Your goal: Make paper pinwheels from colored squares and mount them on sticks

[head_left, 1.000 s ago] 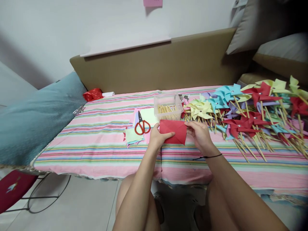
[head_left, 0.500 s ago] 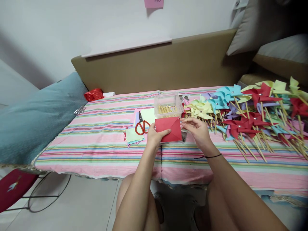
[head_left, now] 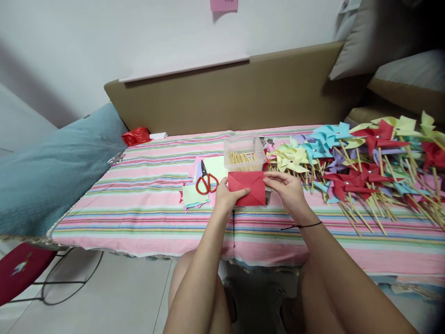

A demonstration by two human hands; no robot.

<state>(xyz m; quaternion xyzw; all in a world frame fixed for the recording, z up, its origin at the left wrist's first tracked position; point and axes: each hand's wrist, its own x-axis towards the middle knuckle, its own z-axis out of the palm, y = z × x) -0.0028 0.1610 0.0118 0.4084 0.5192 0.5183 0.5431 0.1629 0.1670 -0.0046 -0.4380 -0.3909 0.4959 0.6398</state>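
Observation:
A red paper square (head_left: 255,189) with diagonal crease or cut lines is held up in front of me. My left hand (head_left: 227,194) grips its left side, thumb lying across the front. At its upper right corner, my right hand (head_left: 283,184) pinches the edge between thumb and fingers. Just behind the paper stands a clear plastic box (head_left: 244,150) of thin wooden sticks (head_left: 241,160). Left of my hands lie scissors (head_left: 207,182) with red handles, partly on pale paper sheets (head_left: 214,164), and a small stack of coloured paper (head_left: 194,195).
Many finished paper pinwheels (head_left: 359,178) on sticks are heaped at the right. A red plastic bundle (head_left: 136,136) and a white item (head_left: 158,136) lie at the back left. A striped cloth (head_left: 139,218) covers the seat; a blue cushion (head_left: 62,171) borders it.
The red paper has turned a little to sit more level, and its creased face shows more fully. My right fingers have closed on its upper right corner.

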